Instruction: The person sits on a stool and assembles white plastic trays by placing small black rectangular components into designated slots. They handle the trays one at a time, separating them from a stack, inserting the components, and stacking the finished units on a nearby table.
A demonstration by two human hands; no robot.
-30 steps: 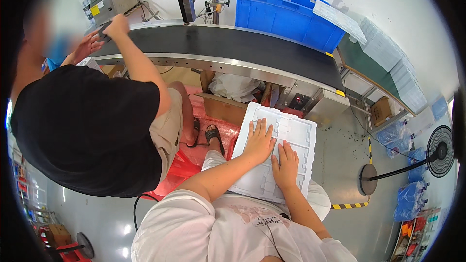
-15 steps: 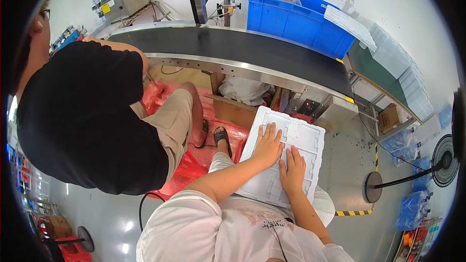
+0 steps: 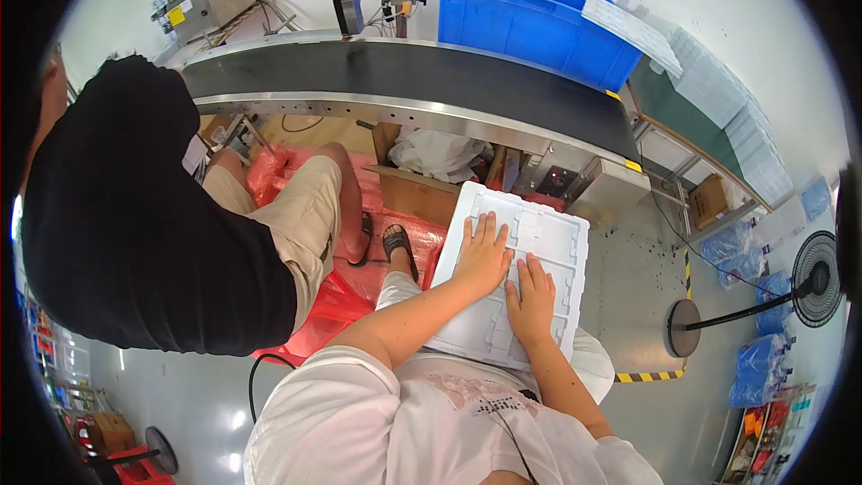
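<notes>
A white moulded plastic tray [image 3: 545, 232] with shallow recesses rests across my lap, tilted a little. My left hand [image 3: 483, 258] lies flat on its upper middle, fingers stretched out toward the far edge. Close beside it, my right hand [image 3: 531, 299] rests flat on the tray's right half, the fingers extended and the thumb apart. Neither hand grips anything. Whether more trays are stacked beneath this one cannot be made out.
A black conveyor belt [image 3: 404, 76] runs across in front. Behind it stands a blue bin [image 3: 530, 31]; white trays [image 3: 718, 94] are stacked at right. A co-worker in a black shirt [image 3: 135, 224] sits at left. A fan [image 3: 815, 278] and a cardboard box [image 3: 413, 193] stand nearby.
The view has shifted slightly, so the surroundings sit a little further left and up. The co-worker has leaned forward toward the conveyor. Both my hands remain flat on the tray.
</notes>
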